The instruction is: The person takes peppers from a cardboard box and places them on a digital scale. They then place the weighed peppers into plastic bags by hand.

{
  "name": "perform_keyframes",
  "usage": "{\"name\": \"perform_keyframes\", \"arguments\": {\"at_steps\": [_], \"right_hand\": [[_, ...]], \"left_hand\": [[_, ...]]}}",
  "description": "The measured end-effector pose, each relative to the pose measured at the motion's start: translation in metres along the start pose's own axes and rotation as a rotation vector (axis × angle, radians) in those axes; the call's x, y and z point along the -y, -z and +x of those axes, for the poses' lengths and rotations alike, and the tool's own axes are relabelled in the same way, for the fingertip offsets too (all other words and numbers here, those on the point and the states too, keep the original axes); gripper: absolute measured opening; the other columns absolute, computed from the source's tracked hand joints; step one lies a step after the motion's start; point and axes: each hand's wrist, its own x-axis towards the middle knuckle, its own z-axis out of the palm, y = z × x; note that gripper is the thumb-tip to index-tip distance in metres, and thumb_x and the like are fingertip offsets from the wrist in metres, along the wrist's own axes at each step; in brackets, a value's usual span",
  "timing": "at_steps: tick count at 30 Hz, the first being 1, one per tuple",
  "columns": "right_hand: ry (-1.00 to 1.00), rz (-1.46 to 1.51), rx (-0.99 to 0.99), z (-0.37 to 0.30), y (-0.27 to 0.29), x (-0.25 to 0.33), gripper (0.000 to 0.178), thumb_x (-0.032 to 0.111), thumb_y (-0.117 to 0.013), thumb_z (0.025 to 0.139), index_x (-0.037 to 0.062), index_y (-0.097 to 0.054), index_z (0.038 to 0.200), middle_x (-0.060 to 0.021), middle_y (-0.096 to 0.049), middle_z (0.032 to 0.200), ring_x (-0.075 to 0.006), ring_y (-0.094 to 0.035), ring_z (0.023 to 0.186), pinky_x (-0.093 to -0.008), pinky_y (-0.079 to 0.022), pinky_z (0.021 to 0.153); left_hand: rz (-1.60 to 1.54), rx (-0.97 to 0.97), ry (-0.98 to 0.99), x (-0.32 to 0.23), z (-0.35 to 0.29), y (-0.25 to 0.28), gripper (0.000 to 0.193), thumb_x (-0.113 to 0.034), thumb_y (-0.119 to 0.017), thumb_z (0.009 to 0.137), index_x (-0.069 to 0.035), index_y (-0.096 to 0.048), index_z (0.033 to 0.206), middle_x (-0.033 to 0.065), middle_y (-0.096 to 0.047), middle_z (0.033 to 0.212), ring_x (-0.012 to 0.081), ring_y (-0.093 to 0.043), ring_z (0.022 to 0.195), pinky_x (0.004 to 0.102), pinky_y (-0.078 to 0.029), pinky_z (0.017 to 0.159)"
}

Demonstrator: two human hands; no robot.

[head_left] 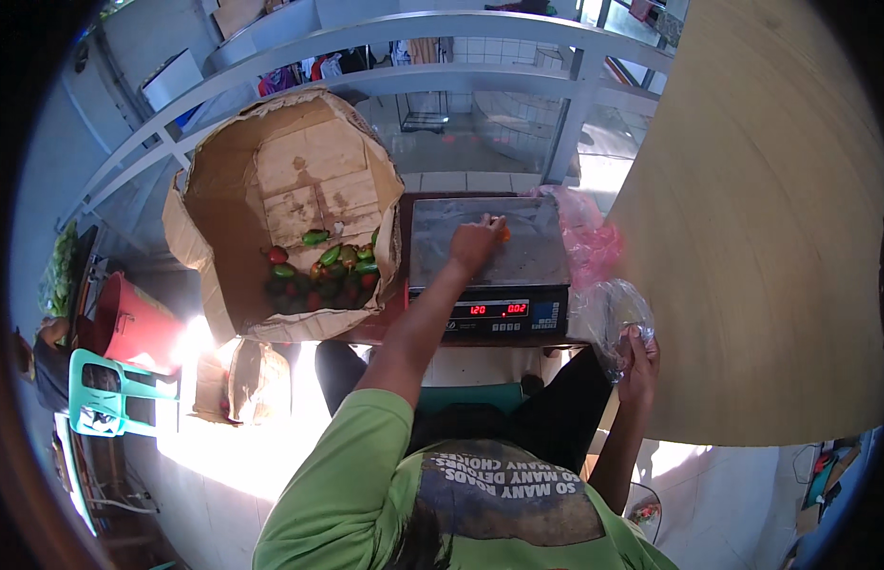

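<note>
My left hand is over the metal pan of a digital scale, its fingers closed at a small orange-red thing. Most of that thing is hidden, so I cannot tell its kind. Red digits glow on the scale's front panel. Off the scale's right corner, my right hand grips a clear plastic bag. Left of the scale, a large torn cardboard box lies with its opening toward me. Several green and red peppers are heaped in its near part.
Pink plastic bags lie along the scale's right side. A tall curved wooden panel stands at the right, and a grey railing runs behind. At the left are a red bucket, a turquoise plastic chair and another person's arm.
</note>
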Motion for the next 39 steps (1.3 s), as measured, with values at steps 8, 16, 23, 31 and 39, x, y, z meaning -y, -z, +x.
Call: {"name": "perform_keyframes", "arguments": {"at_steps": [8,16,23,31,39], "right_hand": [[0.001,-0.027,-0.073,0.0,0.005,-0.008,0.011,0.017,-0.058,0.083,0.0066,-0.056,0.087,-0.0002,-0.056,0.077,-0.0062,-0.052,0.068,-0.0202,-0.04,0.06],[-0.031,-0.069,-0.078,0.001,-0.003,-0.008,0.013,0.018,-0.06,0.081,0.0064,-0.056,0.085,0.0012,-0.055,0.073,-0.0042,-0.049,0.063,-0.0184,-0.036,0.056],[-0.058,-0.079,0.038,0.005,0.006,-0.009,0.014,0.018,-0.061,0.081,0.0061,-0.055,0.085,0.0006,-0.055,0.074,-0.0041,-0.048,0.065,-0.0176,-0.037,0.058],[-0.055,-0.106,-0.052,0.0,-0.014,-0.001,0.011,0.017,-0.059,0.082,0.0068,-0.055,0.085,0.0028,-0.053,0.069,-0.0028,-0.045,0.059,-0.0175,-0.033,0.052],[-0.036,-0.12,0.033,0.001,-0.037,-0.001,0.013,0.018,-0.058,0.083,0.007,-0.053,0.078,0.0058,-0.041,0.057,-0.0019,-0.031,0.049,-0.0201,-0.022,0.045]], "left_hand": [[-0.238,-0.148,0.097,-0.024,-0.016,0.003,0.05,-0.036,-0.06,0.072,-0.016,-0.048,0.116,0.0114,-0.042,0.121,0.0316,-0.047,0.104,0.0466,-0.038,0.085],[-0.159,-0.169,0.003,-0.023,-0.014,-0.001,0.057,-0.036,-0.06,0.072,-0.013,-0.044,0.121,0.0168,-0.032,0.131,0.038,-0.034,0.117,0.0526,-0.019,0.099],[-0.144,-0.229,0.014,-0.017,-0.015,-0.011,0.057,-0.032,-0.062,0.071,-0.01,-0.044,0.12,0.0167,-0.03,0.133,0.0385,-0.032,0.118,0.0472,-0.019,0.102],[-0.616,-0.403,-0.127,-0.041,-0.063,0.108,0.053,-0.02,-0.063,0.069,-0.01,-0.046,0.118,0.0118,-0.033,0.131,0.0277,-0.037,0.115,0.0411,-0.029,0.096],[-0.222,-0.748,0.42,0.118,-0.118,0.168,0.032,-0.012,-0.057,0.072,-0.003,-0.05,0.103,0.0167,-0.05,0.103,0.0341,-0.047,0.095,0.041,-0.037,0.081]]}}
